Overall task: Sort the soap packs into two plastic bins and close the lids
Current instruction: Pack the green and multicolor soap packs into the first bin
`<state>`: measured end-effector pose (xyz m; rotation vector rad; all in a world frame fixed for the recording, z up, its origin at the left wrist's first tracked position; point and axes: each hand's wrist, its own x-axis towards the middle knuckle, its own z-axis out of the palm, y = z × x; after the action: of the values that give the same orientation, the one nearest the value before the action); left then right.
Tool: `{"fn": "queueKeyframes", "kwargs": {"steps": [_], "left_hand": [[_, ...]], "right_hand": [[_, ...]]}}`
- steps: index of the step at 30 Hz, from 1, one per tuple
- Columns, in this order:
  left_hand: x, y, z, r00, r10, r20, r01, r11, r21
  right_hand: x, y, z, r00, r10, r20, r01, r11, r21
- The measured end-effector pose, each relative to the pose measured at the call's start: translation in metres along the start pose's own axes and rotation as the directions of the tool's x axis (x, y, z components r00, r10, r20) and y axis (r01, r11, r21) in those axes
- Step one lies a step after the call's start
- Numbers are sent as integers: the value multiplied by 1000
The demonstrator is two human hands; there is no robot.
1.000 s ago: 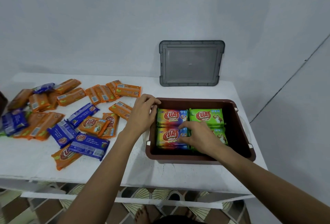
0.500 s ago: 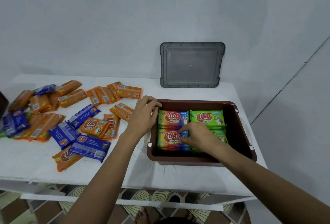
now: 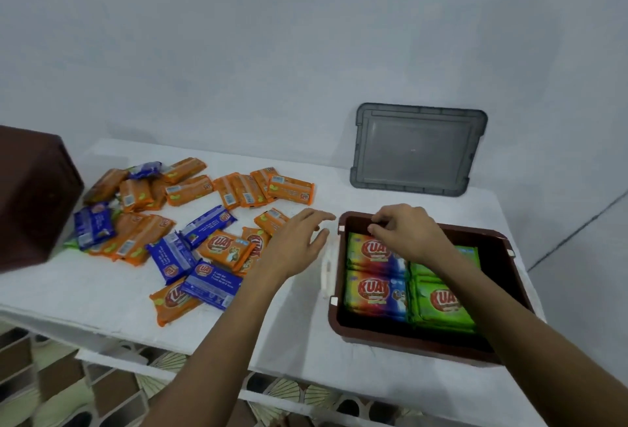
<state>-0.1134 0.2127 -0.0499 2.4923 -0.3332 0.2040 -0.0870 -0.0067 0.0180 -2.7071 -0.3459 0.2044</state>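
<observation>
The head view shows a white tabletop (image 3: 85, 294) with a brown plastic bin (image 3: 407, 346) standing open at its front right corner. Inside lie two rainbow-coloured soap packs (image 3: 373, 292) along the left wall and green soap packs (image 3: 441, 302) beside them, all flat and face up. The right hand (image 3: 404, 233) is at the bin's far left corner, fingers bent with their tips at the rim and the far rainbow pack's top edge; whether it grips anything I cannot tell. The left hand (image 3: 299, 239) hovers over the tabletop just left of the bin, fingers spread and holding nothing. Orange soap packs (image 3: 224, 248) and blue soap packs (image 3: 210, 285) lie scattered over the left half. A grey lid (image 3: 416, 149) leans on the wall at the back edge. A second brown bin (image 3: 30, 195) sits at the left edge.
</observation>
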Motion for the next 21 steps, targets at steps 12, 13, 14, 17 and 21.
{"fn": "queueKeyframes", "kwargs": {"steps": [12, 13, 14, 17, 21], "left_hand": [[-38, -152, -120, 909, -380, -171, 406, 901, 155], [-44, -168, -131, 887, -416, -197, 448, 880, 159], [-49, -182, -141, 862, -451, -230, 491, 857, 159], [-64, -220, -170, 778, -550, -303, 606, 785, 129], [-80, -268, -197, 685, -634, -359, 705, 701, 106]], "right_hand": [[114, -155, 45, 979, -199, 35, 199, 980, 4], [124, -171, 54, 975, -218, 47, 218, 976, 0], [134, -188, 62, 970, -233, 67, 234, 972, -4], [162, -234, 90, 950, -293, 109, 297, 955, -22], [198, -289, 128, 908, -385, 164, 391, 920, -7]]}}
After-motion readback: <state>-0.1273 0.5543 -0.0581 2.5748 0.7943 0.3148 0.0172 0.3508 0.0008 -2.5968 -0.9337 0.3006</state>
